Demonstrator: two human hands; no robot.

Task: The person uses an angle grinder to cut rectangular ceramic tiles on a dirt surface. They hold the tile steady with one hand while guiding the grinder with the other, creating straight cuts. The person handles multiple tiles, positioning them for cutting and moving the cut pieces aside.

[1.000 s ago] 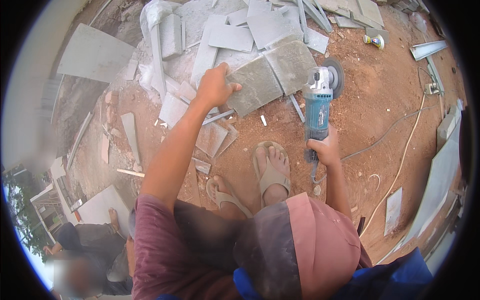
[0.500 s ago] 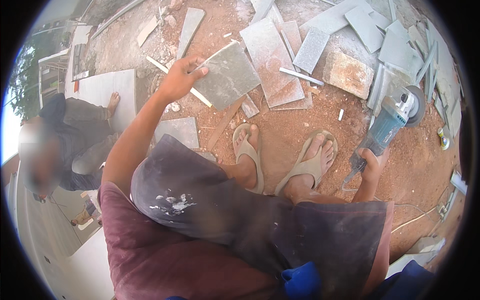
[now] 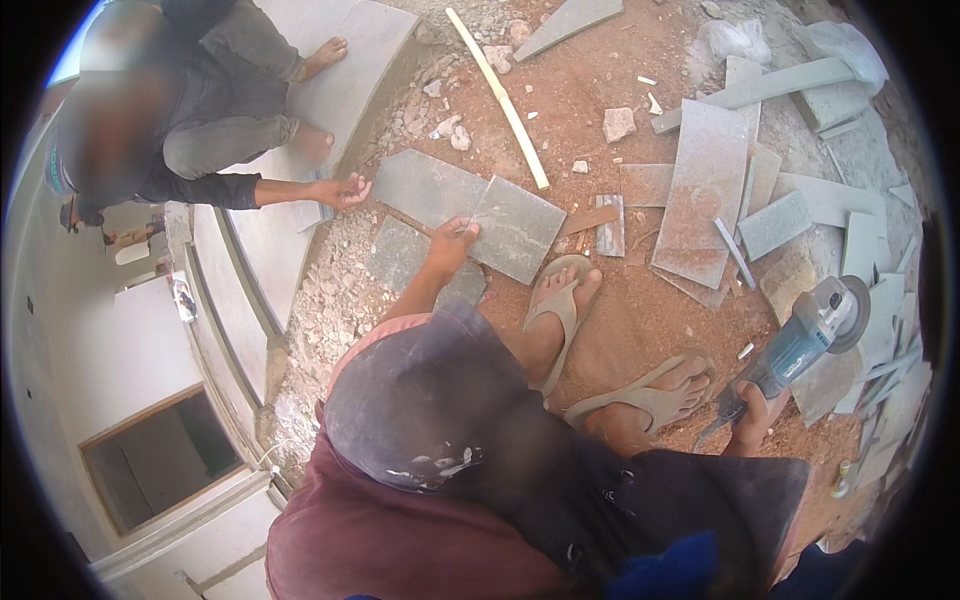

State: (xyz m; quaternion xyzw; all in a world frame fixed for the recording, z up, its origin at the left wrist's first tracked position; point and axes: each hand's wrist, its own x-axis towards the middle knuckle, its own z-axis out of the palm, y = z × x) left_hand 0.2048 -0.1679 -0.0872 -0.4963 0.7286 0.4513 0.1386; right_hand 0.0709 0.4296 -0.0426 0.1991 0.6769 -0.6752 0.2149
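My left hand (image 3: 452, 246) is closed on the near left edge of a grey stone tile (image 3: 522, 230), thumb on top. Its left side overlaps or meets a second grey tile (image 3: 428, 186); I cannot tell whether they touch. A third grey tile (image 3: 408, 258) lies partly under my left forearm. My right hand (image 3: 757, 415) grips the rear handle of a blue and grey angle grinder (image 3: 800, 345), its disc at the upper right, held away from the tiles. From the left, a co-worker's hand (image 3: 342, 190) reaches toward the second tile without touching it.
The co-worker squats on a pale step (image 3: 385, 45) at the left. A pale strip (image 3: 500, 95) and a pointed grey offcut (image 3: 570, 25) lie on the reddish soil. Several stone slabs (image 3: 705, 190) are scattered at the right. My sandalled feet (image 3: 560, 315) stand between them.
The view has swung left. My left hand has brought its tile down beside the tiles near the co-worker, whose arm is now stretched out. The grinder stays in my right hand.
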